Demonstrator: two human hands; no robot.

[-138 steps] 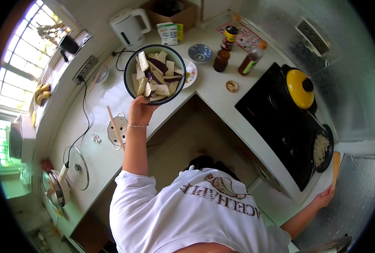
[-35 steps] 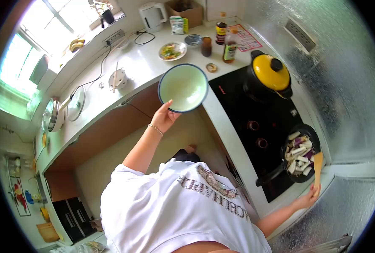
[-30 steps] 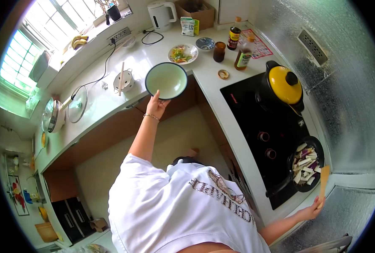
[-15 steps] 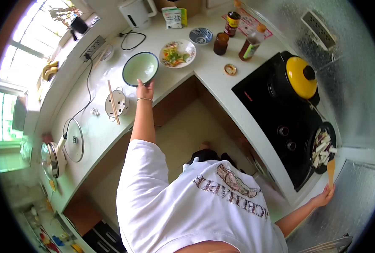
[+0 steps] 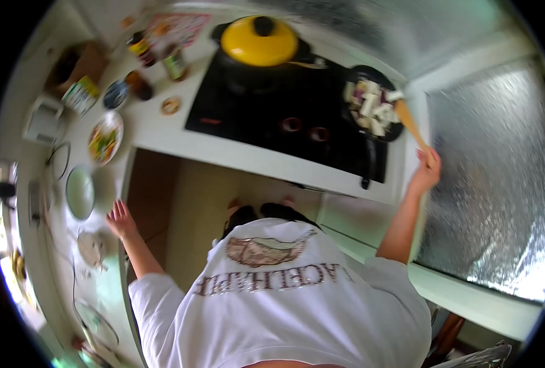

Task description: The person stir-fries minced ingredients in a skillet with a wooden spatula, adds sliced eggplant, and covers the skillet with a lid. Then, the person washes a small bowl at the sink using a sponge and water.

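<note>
My right hand (image 5: 426, 172) is closed round the handle of a wooden spatula (image 5: 412, 127). The spatula's far end reaches the right rim of a black frying pan (image 5: 369, 136), which holds chopped white and purple pieces (image 5: 370, 109), possibly eggplant. On the left, my left hand (image 5: 121, 220) is held over the counter edge with its fingers stretched out and nothing in them. Closest to it are a pale green bowl (image 5: 80, 193) and a white colander (image 5: 92, 248), both apart from the hand.
A black cooktop (image 5: 254, 116) carries the pan and a pot with a yellow lid (image 5: 259, 43). On the counter (image 5: 156, 136) stand a plate of cut vegetables (image 5: 105, 140), a small blue bowl (image 5: 115, 94), a jar lid (image 5: 170, 105) and several bottles. A frosted glass panel (image 5: 487, 178) is at right.
The view has swung right toward the cooktop. My left hand has let go of the green bowl and drawn back from it. My right hand still holds the spatula at the pan.
</note>
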